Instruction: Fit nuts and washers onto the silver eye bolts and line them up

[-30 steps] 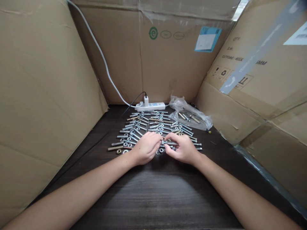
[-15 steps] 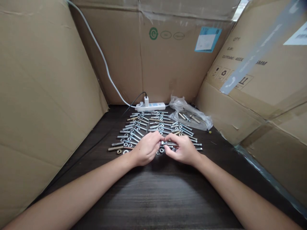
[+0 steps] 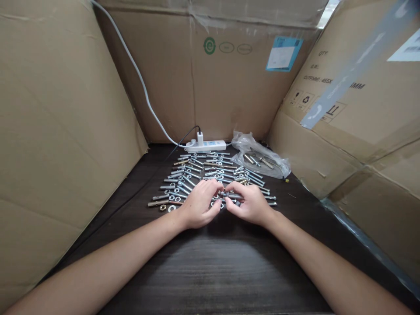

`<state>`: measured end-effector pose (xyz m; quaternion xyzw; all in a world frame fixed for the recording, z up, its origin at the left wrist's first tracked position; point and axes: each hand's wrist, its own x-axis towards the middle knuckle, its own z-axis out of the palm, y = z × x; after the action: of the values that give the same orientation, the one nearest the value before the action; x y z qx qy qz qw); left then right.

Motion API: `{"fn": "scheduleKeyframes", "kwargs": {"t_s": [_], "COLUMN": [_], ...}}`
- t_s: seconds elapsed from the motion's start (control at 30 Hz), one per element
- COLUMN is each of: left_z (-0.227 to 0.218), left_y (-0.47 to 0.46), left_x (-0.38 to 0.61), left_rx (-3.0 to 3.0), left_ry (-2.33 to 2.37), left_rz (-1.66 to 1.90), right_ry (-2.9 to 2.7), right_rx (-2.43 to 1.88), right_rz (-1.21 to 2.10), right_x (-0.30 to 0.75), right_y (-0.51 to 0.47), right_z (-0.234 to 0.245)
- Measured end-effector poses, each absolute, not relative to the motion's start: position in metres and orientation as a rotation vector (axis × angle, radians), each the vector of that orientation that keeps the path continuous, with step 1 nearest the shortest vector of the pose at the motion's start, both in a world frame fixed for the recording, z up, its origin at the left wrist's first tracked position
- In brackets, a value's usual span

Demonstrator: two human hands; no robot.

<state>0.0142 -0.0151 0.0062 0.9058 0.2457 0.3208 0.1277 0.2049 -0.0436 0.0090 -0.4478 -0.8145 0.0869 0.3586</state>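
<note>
Silvery bolt (image 3: 226, 194): our right hand (image 3: 252, 203) pinches it; our left hand (image 3: 202, 204), fingertips parted, sits by its end. Right of our grip, a carton (image 3: 367, 118) reads "QTY"; beyond lie loose bolts (image 3: 228, 166) and a power strip (image 3: 215, 145).

Dim soft light, pale sheen on dark tabletop (image 3: 210, 271), stretched edges

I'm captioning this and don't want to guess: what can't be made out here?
All in the head view:
Held metal piece: partly hidden by the right hand.
Left hand: whether it touches that piece is too small to tell.
Carton print: middle covered by tape.
Blue label: print too small.
White label: cut off by the right edge.
</note>
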Motion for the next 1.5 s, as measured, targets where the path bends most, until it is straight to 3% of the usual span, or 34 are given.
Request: {"fn": "scheduleKeyframes", "kwargs": {"t_s": [0.33, 0.63, 0.77, 0.9, 1.1, 1.5], "left_z": [0.005, 0.001, 0.004, 0.011, 0.012, 0.011], "left_y": [-0.011, -0.013, -0.017, -0.028, -0.053, -0.061], "left_x": [0.017, 0.02, 0.024, 0.031, 0.03, 0.022], "left_rx": [2.702, 2.684, 2.419, 1.787, 0.819, 0.69], "left_ry": [0.787, 0.905, 0.971, 0.961, 0.743, 0.667], "left_rz": [0.78, 0.884, 0.954, 0.974, 0.672, 0.647], "right_ry": [-2.145, -2.15, -2.126, -2.079, -2.146, -2.398], "right_rx": [-1.149, -1.131, -1.118, -1.126, -1.147, -1.021], "right_rz": [0.188, 0.146, 0.096, 0.079, 0.164, 0.269], "right_x": [0.202, 0.198, 0.199, 0.204, 0.206, 0.2], "right_y": [-0.046, -0.049, -0.049, -0.047, -0.05, -0.053], "right_z": [0.01, 0.011, 0.013, 0.016, 0.019, 0.013]}}
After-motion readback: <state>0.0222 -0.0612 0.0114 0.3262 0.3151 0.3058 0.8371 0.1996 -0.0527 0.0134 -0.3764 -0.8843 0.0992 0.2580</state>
